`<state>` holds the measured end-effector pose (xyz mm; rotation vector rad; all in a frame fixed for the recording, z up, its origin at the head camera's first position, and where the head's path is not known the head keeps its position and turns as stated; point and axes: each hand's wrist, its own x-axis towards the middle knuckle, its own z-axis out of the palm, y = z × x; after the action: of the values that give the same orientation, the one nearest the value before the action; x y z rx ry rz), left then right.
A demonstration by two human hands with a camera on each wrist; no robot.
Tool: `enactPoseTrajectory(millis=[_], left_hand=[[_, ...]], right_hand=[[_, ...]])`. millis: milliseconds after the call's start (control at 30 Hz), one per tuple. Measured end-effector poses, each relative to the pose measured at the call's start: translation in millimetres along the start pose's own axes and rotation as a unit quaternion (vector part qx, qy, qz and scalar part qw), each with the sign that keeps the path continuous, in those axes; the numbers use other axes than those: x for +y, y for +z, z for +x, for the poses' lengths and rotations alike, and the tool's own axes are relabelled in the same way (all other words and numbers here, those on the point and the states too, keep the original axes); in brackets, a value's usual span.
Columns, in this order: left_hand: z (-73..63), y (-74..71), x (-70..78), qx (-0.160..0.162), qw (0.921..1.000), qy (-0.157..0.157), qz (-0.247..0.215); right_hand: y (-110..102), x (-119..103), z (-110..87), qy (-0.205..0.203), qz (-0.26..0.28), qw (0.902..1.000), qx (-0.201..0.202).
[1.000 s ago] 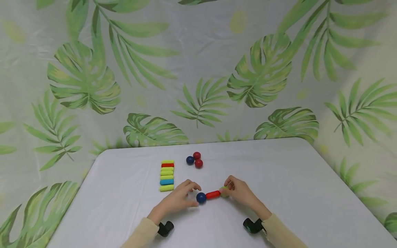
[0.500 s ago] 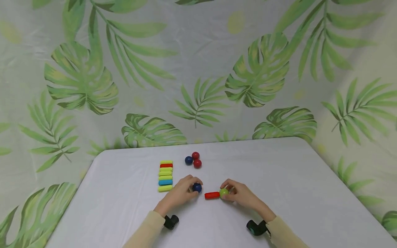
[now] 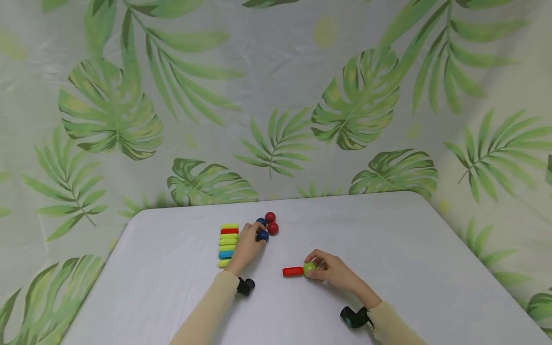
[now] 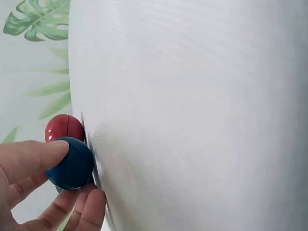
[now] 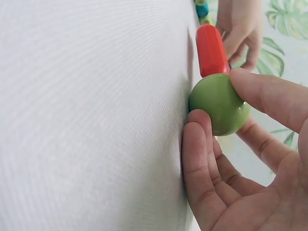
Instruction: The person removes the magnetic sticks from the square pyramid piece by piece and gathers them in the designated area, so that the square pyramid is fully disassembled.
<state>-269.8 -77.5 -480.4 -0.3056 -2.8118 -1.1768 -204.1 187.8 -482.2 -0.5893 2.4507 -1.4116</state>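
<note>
In the head view my left hand (image 3: pixel 247 246) grips a blue ball (image 3: pixel 262 235) between thumb and fingers, just in front of a small group of balls. That group holds another blue ball (image 3: pixel 260 222) and two red balls, one at the back (image 3: pixel 270 217) and one nearer (image 3: pixel 273 228). My right hand (image 3: pixel 334 272) pinches a green ball (image 3: pixel 309 269) near the middle of the table. A red rod (image 3: pixel 293 271) touches the green ball's left side and lies on the cloth. The right wrist view shows thumb and fingers around the green ball (image 5: pixel 219 103).
Left of my left hand lies a column of short rods, mostly yellow-green (image 3: pixel 228 242), with a red rod (image 3: pixel 229 231) and a blue rod (image 3: pixel 226 255) among them. A white cloth (image 3: pixel 366 230) covers the table. Behind it hangs a leaf-patterned curtain (image 3: pixel 284 96).
My left hand took hold of the blue ball at the red rod's left end and carried it away, back and left to the ball group. My right hand stays at the green ball.
</note>
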Motion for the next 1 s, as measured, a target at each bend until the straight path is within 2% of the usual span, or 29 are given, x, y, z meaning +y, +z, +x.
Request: enactPoseTrajectory(millis=[133, 200, 233, 300, 400, 467, 600, 733, 900, 1000], left_hand=[[-7.2, -0.9, 5.9, 0.011, 0.9996, 0.016, 0.022], [-14.9, -0.1, 10.7, -0.002, 0.9989, 0.041, 0.025], [-19.6, 0.7, 13.9, -0.022, 0.998, 0.056, 0.021], [-29.9, 4.1, 21.0, -0.084, 0.9922, 0.092, 0.009], [-40.8, 13.2, 30.2, -0.176, 0.9739, 0.143, -0.003], [-43.5, 19.4, 35.5, -0.201, 0.966, 0.163, 0.001], [-43.1, 27.7, 40.4, -0.179, 0.9673, 0.177, 0.03], [-43.3, 29.9, 41.9, -0.154, 0.9714, 0.174, 0.05], [-45.8, 26.2, 41.2, -0.129, 0.9772, 0.151, 0.075], [-48.9, 17.2, 35.6, -0.131, 0.9811, 0.127, 0.064]], right_hand=[[0.9, -0.3, -0.1, 0.001, -0.005, 1.0, 0.002], [1.2, -0.8, -0.4, 0.004, -0.007, 1.0, 0.002], [1.3, -2.2, -0.6, 0.006, -0.011, 0.9999, 0.003], [1.0, -2.1, -0.8, 0.008, -0.011, 0.9999, 0.004], [0.1, -0.4, -0.7, 0.012, -0.012, 0.9998, 0.005], [-0.6, 1.8, -0.1, 0.009, -0.006, 0.9999, 0.006], [-0.3, 0.4, 0.3, 0.007, 0.004, 0.9999, 0.007], [0.5, -0.7, 0.0, 0.005, 0.006, 0.9999, 0.012], [2.0, -0.4, 1.4, 0.004, -0.006, 0.9998, 0.016], [3.6, -0.6, 1.6, 0.007, -0.006, 0.9999, 0.014]])
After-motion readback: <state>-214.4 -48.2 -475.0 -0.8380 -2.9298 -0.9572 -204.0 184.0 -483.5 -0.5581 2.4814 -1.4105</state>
